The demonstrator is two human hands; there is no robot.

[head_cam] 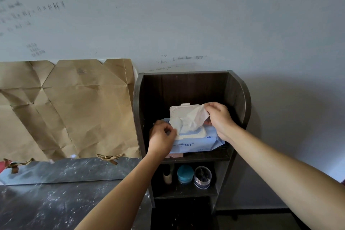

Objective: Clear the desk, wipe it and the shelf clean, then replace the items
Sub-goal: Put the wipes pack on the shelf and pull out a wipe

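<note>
Forearms fill the near foreground, reaching into the dark wooden shelf unit (239,97). We find the wet wipe (194,119) half drawn from the blue wipe pack (197,145), which lies on the upper shelf with its white flip lid (182,111) open. Our right hand (219,117) pinches the wipe's upper corner; our left hand (161,136) is closed on its lower end and bears on the pack. We judge the wipe light, limp, damp and easily torn, best taken at a corner while the pack is pinned. Below stand a small bottle (167,176), a teal jar (185,173) and a clear jar (202,177). Under the pack a pinkish object is mostly hidden. The dusty desk (56,201) is cut off at the frame edge.
</note>
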